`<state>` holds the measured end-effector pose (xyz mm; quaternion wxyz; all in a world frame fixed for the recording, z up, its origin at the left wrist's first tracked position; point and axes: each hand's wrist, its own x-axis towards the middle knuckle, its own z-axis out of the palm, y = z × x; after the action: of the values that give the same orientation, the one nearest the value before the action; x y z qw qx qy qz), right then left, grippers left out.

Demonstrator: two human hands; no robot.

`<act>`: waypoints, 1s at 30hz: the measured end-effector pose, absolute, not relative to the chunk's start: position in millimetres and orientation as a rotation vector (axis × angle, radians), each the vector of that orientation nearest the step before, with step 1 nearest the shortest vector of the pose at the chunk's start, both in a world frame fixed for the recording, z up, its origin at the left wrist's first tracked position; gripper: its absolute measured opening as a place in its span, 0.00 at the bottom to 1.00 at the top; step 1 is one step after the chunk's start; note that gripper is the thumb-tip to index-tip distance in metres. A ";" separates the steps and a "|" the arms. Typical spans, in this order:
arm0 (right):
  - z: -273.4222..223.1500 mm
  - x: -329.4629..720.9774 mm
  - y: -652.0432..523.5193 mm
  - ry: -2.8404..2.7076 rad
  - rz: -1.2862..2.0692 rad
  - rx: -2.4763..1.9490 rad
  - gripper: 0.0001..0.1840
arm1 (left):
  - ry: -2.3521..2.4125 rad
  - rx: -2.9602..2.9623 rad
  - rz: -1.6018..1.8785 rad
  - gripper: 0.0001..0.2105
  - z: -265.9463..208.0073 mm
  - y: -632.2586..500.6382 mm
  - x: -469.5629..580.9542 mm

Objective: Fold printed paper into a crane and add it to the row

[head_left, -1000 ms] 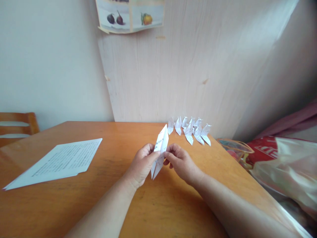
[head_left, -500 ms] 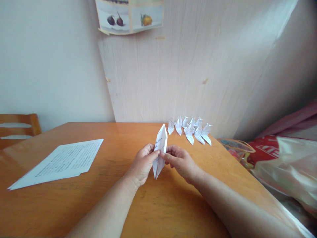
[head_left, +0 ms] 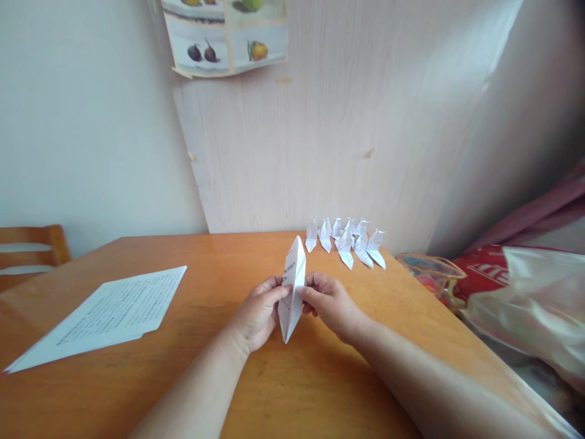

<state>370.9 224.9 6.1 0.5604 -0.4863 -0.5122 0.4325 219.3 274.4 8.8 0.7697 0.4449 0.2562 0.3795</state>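
Note:
A long, diamond-shaped piece of folded paper (head_left: 293,268), white with some print on it, is held upright above the table between both hands. My left hand (head_left: 262,311) pinches its left side, thumb on the near face. On the right edge, my right hand (head_left: 329,305) pinches it between thumb and fingers. Parts of the fingers behind the paper are hidden. Farther back, several folded paper birds (head_left: 346,244) stand grouped near the table's far edge.
The wooden table (head_left: 192,390) carries a stack of printed paper sheets (head_left: 109,314) at the left. A chair back (head_left: 57,244) is beyond its left side. Bags (head_left: 516,305) lie past the right edge. A fruit picture (head_left: 228,42) hangs on the wall.
The view has tilted up slightly and shifted right. Both hands still grip the folded paper, which has turned a little, showing its right-hand face more broadly and its fold less openly.

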 end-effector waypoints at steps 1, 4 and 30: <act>4.7 370.7 225.8 -1.206 1.015 -1.144 0.07 | 0.559 0.974 0.818 0.10 8.8 273.9 219.4; -1.8 370.6 229.7 -1.207 0.988 -1.137 0.06 | 0.574 1.008 0.808 0.11 8.6 272.9 219.3; 3.2 378.2 231.5 -1.132 1.200 -0.993 0.21 | 0.583 1.014 0.885 0.10 9.0 273.8 221.3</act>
<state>378.2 231.5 3.2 0.5716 -0.4232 -0.4824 0.5114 221.3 273.8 9.0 0.7429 0.4628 0.2660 0.4039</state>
